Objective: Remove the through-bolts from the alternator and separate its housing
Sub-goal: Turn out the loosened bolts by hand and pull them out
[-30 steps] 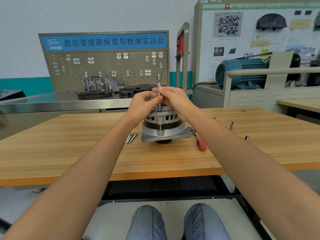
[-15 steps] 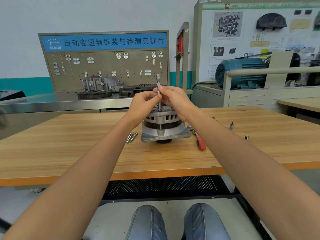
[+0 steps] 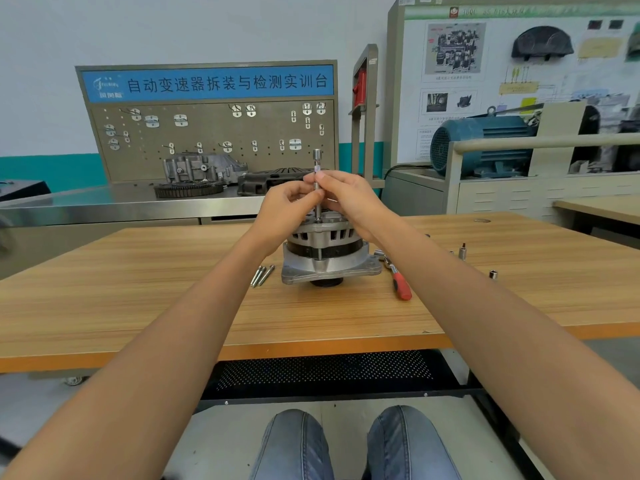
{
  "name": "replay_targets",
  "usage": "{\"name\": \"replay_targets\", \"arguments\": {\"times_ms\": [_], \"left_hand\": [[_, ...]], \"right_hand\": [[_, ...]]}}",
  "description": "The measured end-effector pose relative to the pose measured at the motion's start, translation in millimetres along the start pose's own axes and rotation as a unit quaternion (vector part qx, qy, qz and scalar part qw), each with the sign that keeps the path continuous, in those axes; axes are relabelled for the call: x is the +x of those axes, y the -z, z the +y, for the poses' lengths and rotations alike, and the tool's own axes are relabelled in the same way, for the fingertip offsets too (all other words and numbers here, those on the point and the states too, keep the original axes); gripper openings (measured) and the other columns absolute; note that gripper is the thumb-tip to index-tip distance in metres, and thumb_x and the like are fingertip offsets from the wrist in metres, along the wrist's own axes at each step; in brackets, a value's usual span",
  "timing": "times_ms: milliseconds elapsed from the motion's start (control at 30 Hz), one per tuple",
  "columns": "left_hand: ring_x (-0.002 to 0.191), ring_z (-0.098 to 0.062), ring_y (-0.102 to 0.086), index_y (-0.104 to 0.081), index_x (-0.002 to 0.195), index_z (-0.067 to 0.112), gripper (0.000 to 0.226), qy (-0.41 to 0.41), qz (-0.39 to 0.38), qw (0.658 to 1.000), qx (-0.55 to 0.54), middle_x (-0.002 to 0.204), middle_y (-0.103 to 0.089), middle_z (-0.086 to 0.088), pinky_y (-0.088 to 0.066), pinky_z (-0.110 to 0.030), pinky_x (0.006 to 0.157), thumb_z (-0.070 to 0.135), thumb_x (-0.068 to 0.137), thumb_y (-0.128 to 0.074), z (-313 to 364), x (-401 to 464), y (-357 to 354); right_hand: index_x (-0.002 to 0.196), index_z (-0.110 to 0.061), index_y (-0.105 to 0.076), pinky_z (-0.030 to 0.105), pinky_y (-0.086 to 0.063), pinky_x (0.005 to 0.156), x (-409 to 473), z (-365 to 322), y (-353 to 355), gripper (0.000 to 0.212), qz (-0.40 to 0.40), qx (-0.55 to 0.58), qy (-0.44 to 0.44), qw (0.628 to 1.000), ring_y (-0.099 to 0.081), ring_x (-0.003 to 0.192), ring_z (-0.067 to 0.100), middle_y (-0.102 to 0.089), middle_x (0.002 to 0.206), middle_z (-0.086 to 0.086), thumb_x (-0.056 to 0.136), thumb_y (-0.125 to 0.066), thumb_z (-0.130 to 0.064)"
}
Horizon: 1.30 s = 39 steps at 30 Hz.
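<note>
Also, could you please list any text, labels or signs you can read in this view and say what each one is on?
"自动变速器拆装与检测实训台": white characters on the blue banner topping the pegboard.
Logo with small characters at the banner's left end: too blurred to read.
Green header strip of the wall display board: too blurred to read.
Captions and diagrams on that board: too small to read.
The alternator and the red-handled ratchet show no readable marking.

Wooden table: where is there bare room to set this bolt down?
Free: the wooden table left of the three loose silver bolts, and the front strip before the grey alternator. Crowded: right, by the red-handled ratchet and small sockets.
</note>
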<state>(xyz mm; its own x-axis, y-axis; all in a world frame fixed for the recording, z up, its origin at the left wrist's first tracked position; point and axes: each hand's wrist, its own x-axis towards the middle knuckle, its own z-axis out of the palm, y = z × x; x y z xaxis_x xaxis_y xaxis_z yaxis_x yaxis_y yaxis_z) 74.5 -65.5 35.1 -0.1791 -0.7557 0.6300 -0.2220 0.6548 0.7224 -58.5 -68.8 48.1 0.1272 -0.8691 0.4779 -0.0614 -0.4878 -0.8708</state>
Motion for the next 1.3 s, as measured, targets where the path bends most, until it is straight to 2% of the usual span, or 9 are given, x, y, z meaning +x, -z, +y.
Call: {"name": "replay_targets", "arguments": {"times_ms": [100,200,400,600,767,967,1133,1200,1300], "left_hand": [[0.053,0.009,-0.052,-0.064,0.083,0.016,0.007,0.008,0.014,1.000,-0.004,0.067,-0.062,0.012,-0.039,-0.006,0.054,0.016,0.090,-0.065,-0.5,1.5,-0.8],[0.046,0.007,-0.046,-0.056,0.075,0.017,0.019,0.024,0.034,0.999,0.007,0.064,-0.054,0.008,-0.037,-0.008,0.050,0.019,0.086,-0.070,-2.3,4.6,-2.6],[0.059,0.002,-0.049,-0.055,0.076,0.021,0.020,0.019,0.030,0.999,0.021,0.069,-0.054,0.010,-0.041,-0.009,0.055,0.020,0.084,-0.072,-3.2,5.3,-3.7],[0.064,-0.002,-0.053,-0.059,0.084,0.019,0.013,0.035,-0.038,0.997,0.051,0.076,-0.059,0.005,-0.044,-0.009,0.054,0.019,0.085,-0.071,-3.4,8.0,5.8],[0.048,0.010,-0.049,-0.065,0.077,0.018,0.010,0.036,-0.119,0.982,0.143,0.062,-0.057,0.012,-0.037,-0.005,0.047,0.020,0.084,-0.073,0.6,12.8,14.0],[0.045,-0.002,-0.043,-0.073,0.091,0.014,0.006,0.061,-0.224,0.953,0.195,0.048,-0.055,0.014,-0.035,-0.014,0.042,0.017,0.086,-0.070,10.7,20.8,27.0],[0.064,0.004,-0.058,-0.073,0.090,0.020,0.008,0.074,-0.243,0.947,0.198,0.070,-0.067,0.018,-0.043,-0.009,0.057,0.015,0.089,-0.066,13.4,28.0,32.1],[0.076,-0.001,-0.061,-0.071,0.087,0.022,0.007,0.071,-0.248,0.942,0.215,0.086,-0.070,0.008,-0.046,-0.012,0.067,0.016,0.088,-0.067,15.8,30.3,31.0],[0.068,0.000,-0.059,-0.071,0.088,0.017,0.003,0.060,-0.263,0.929,0.253,0.086,-0.069,0.001,-0.049,-0.011,0.063,0.016,0.088,-0.068,21.0,34.8,29.3]], "right_hand": [[0.108,-0.017,-0.065,0.025,-0.050,0.091,0.1,-1.0,-0.7,0.022,-0.001,0.007,-0.014,1.000,-0.061,0.107,0.015,-0.066,0.112,0.004,0.099,-0.047,-0.023],[0.118,-0.013,-0.060,0.029,-0.048,0.095,0.2,-0.9,-2.5,0.032,0.008,-0.011,-0.017,1.000,-0.059,0.109,0.016,-0.064,0.113,0.003,0.092,-0.058,-0.033],[0.092,-0.017,-0.063,0.041,-0.047,0.100,-1.6,-1.0,-0.9,0.007,0.019,-0.013,-0.001,1.000,-0.060,0.106,0.023,-0.065,0.099,0.004,0.093,-0.058,-0.022],[0.098,-0.021,-0.065,0.028,-0.051,0.087,-2.3,-3.6,-1.0,0.024,0.006,0.048,-0.010,0.999,-0.063,0.099,0.014,-0.066,0.101,0.001,0.101,-0.042,-0.020],[0.093,-0.017,-0.060,0.039,-0.047,0.092,0.7,-4.3,1.0,0.026,0.053,0.167,-0.039,0.984,-0.060,0.090,0.015,-0.062,0.087,0.002,0.103,-0.036,-0.020],[0.102,-0.009,-0.053,0.046,-0.035,0.099,4.3,-5.0,5.9,0.020,0.127,0.283,-0.109,0.945,-0.062,0.089,0.017,-0.058,0.085,0.004,0.103,-0.036,-0.019],[0.091,-0.013,-0.054,0.034,-0.042,0.081,6.2,-7.0,1.0,0.022,0.122,0.240,-0.113,0.956,-0.060,0.079,0.014,-0.058,0.079,0.002,0.102,-0.036,-0.018],[0.091,-0.012,-0.054,0.031,-0.043,0.076,8.1,-6.3,1.1,0.022,0.125,0.231,-0.113,0.958,-0.060,0.077,0.014,-0.058,0.077,0.002,0.102,-0.037,-0.018],[0.091,-0.012,-0.056,0.028,-0.045,0.069,9.7,-4.5,1.3,0.022,0.123,0.221,-0.116,0.960,-0.062,0.079,0.015,-0.059,0.078,0.003,0.102,-0.037,-0.019]]}}
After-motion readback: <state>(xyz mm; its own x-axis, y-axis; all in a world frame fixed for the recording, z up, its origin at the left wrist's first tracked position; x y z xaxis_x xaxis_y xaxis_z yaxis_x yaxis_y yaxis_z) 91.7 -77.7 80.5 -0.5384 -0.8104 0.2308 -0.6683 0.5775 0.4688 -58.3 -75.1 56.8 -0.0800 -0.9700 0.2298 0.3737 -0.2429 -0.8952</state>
